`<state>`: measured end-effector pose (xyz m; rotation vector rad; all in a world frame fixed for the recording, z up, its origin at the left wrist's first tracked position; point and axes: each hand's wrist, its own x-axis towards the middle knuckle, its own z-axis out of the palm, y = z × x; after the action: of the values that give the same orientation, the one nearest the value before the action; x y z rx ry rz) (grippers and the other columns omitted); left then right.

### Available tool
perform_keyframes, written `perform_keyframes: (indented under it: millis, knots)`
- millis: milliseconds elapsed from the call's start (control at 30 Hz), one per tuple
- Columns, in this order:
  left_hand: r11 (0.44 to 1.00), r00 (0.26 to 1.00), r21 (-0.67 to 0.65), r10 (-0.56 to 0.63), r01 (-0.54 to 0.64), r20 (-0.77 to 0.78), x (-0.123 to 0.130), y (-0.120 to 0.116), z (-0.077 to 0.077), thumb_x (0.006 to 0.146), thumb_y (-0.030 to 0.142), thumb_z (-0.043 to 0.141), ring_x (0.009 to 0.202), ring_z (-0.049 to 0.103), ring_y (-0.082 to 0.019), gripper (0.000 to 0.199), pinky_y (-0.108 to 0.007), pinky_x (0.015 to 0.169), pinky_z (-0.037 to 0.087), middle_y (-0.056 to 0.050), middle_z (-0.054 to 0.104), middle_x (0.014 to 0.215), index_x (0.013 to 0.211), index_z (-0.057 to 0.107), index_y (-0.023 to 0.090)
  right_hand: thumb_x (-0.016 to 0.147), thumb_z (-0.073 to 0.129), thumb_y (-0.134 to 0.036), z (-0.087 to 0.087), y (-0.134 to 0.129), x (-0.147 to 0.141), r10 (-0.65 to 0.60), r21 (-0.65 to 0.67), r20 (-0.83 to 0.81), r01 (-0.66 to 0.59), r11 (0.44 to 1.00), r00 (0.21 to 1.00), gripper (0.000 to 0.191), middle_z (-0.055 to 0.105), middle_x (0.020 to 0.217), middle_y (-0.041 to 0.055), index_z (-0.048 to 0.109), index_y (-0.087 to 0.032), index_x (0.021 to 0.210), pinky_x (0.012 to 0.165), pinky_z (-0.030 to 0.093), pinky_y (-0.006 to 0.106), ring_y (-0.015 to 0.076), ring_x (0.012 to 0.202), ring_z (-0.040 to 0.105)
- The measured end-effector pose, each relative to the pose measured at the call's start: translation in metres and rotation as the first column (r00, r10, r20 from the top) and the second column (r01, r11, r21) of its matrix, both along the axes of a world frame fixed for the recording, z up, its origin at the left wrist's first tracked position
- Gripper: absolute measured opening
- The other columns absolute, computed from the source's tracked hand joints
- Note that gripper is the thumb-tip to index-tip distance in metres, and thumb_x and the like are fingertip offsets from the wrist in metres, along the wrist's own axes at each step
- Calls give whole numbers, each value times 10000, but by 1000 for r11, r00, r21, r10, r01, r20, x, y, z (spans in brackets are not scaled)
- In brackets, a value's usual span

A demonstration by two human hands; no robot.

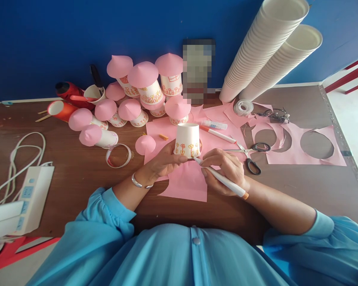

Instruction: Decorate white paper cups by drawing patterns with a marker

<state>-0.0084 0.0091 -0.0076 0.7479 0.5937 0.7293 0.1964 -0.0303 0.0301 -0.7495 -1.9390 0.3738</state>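
Note:
My left hand (168, 162) grips a white paper cup (187, 137), which is upside down with its wide rim toward me. Orange and red flowers are drawn around the cup near that rim. In my right hand (225, 169) is a white marker (226, 182) with an orange end, its tip at the cup's lower edge. Pink paper (191, 186) lies under both hands. Just beyond the cup stands a finished-looking cup with a pink cone roof (178, 107). A second marker (217, 135) rests on the paper, close to a glue stick (214, 124).
Several pink-roofed cups (143, 75) stand at the back left. Black-handled scissors (252, 153) lie right of my right hand, near a tape roll (243, 107). Two tall cup stacks (262, 51) lean at the back right. A power strip (35, 198) with a white cable is at left.

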Motion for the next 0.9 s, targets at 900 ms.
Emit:
perform_keyframes:
  millis: [900]
  knots:
    - [994, 995, 52, -97, 96, 19, -1, 0, -5, 766, 237, 818, 1022, 702, -217, 422, -316, 890, 524, -78, 745, 1108, 1166, 689, 196, 873, 580, -95, 3, 1, 1, -6, 5, 29, 6, 1000, 1000, 185, 661, 788, 27, 554, -217, 1010, 547, 541, 264, 154, 667, 666]
